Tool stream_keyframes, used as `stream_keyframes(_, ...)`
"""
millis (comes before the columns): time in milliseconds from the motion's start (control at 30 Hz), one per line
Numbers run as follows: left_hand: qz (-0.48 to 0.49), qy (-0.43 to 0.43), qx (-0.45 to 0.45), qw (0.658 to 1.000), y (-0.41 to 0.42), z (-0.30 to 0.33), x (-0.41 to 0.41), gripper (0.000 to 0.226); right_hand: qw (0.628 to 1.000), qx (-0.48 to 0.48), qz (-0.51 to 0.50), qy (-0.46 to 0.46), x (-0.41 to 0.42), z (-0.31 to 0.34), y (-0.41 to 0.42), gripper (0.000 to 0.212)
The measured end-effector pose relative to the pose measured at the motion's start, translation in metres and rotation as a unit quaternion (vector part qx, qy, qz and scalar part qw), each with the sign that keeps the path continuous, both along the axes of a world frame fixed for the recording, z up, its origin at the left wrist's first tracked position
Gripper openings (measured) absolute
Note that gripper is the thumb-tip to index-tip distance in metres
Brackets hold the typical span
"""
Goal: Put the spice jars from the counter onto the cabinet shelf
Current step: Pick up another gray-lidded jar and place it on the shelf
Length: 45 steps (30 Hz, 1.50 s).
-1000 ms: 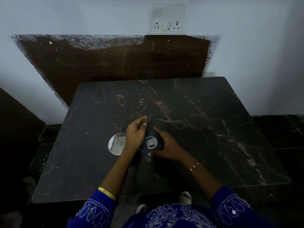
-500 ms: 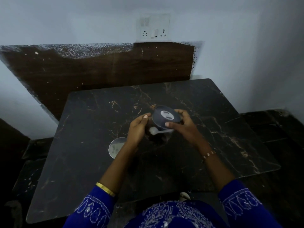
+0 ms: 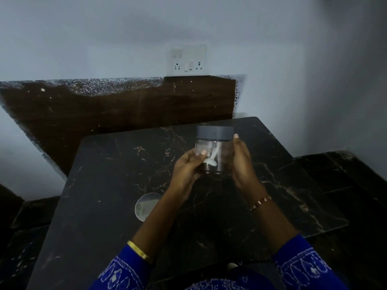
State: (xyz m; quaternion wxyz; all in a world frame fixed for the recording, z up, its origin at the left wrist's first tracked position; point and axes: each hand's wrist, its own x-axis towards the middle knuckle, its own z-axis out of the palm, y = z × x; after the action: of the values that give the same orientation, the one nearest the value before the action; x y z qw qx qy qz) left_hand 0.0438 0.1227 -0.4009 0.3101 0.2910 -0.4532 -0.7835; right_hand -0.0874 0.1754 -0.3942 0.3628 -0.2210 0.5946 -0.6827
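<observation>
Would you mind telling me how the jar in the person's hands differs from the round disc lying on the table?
The jar is held upright above the table by the left hand and right hand; the disc lies flat on it, untouched. The jar is tall with a dark grey lid; the disc is thin and pale. Both look round and see-through.

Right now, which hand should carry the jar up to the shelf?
Right, probably. The right hand wraps the jar along its side up to the lid; the left hand only pinches the lower edge. No shelf is in view, so reach is unjudged.
</observation>
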Motion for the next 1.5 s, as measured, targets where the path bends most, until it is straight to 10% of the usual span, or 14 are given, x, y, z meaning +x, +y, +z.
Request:
stream_keyframes(333, 0.127, -0.085, -0.084, 0.985, 0.001, 0.017, -0.030, 0.027, 0.999, -0.019, 0.023, -0.022, -0.017, 0.004, 0.002, 0.040)
stream_keyframes(567, 0.009, -0.017, -0.027, 0.999, 0.001, 0.026, -0.056, 0.039, 0.986, -0.083, 0.059, -0.129, -0.053, 0.009, -0.007, 0.048)
stream_keyframes(933, 0.100, -0.024, -0.149, 0.983, 0.007, 0.052, -0.123, 0.043, 0.994, -0.024, -0.011, 0.101, -0.120, 0.033, -0.018, 0.037)
stream_keyframes(1500, 0.099, 0.012, -0.272, 0.957, -0.018, 0.124, -0.199, 0.036, 0.978, -0.144, 0.050, 0.145, -0.205, 0.115, -0.017, 0.036)
